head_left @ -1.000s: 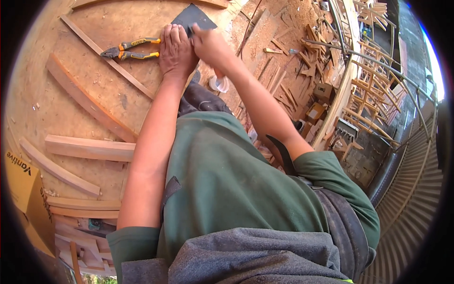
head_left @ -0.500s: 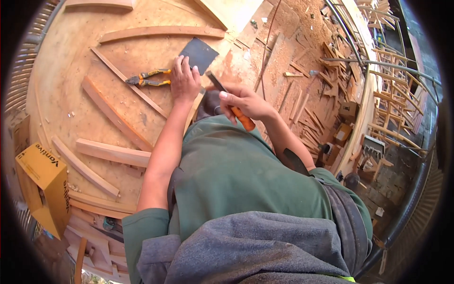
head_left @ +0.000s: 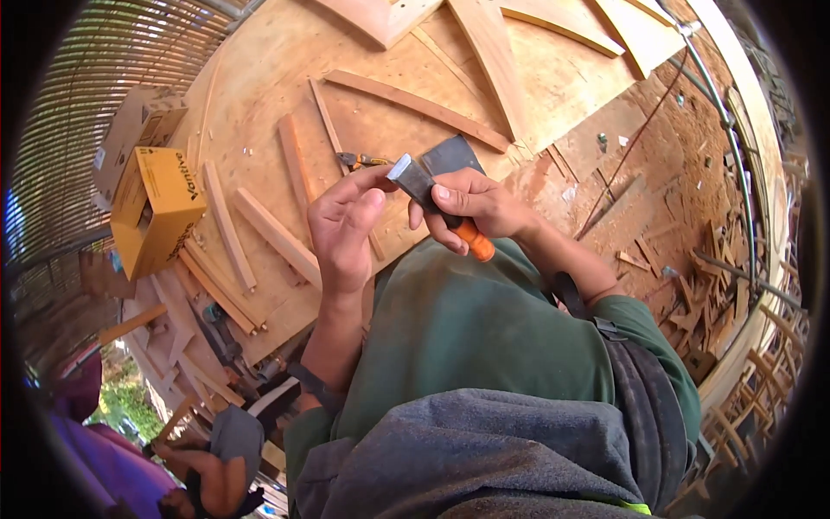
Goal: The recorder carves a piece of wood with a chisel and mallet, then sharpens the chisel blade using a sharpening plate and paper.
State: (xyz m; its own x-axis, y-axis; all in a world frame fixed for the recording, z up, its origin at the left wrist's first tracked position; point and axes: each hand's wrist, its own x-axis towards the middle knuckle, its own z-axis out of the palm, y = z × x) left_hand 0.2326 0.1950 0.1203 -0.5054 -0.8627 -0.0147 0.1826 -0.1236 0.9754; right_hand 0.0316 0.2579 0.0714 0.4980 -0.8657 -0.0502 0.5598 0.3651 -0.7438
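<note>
A wide-bladed chisel (head_left: 417, 183) with an orange handle is gripped in my right hand (head_left: 471, 206), its bright edge tilted up and to the left. Close beside that edge is my left hand (head_left: 341, 229), thumb and fingers apart; the index fingertip reaches the blade, though I cannot tell whether it presses on it. Behind the chisel a dark flat square sheet (head_left: 456, 156) lies on the plywood table (head_left: 259, 112). Yellow-and-black pliers (head_left: 365, 161) rest to its left, partly covered by my left hand.
Curved wooden pieces (head_left: 419, 108) and straight strips (head_left: 275, 233) lie over the table. A yellow cardboard box (head_left: 164, 208) stands at the left. Sawdust and wood scraps (head_left: 709, 294) cover the floor at right. Another person (head_left: 216, 467) is at the lower left.
My left hand has come off the dark sheet and risen to the chisel's edge. My right hand has turned the chisel so its broad face shows. The view has swung, bringing the other person in.
</note>
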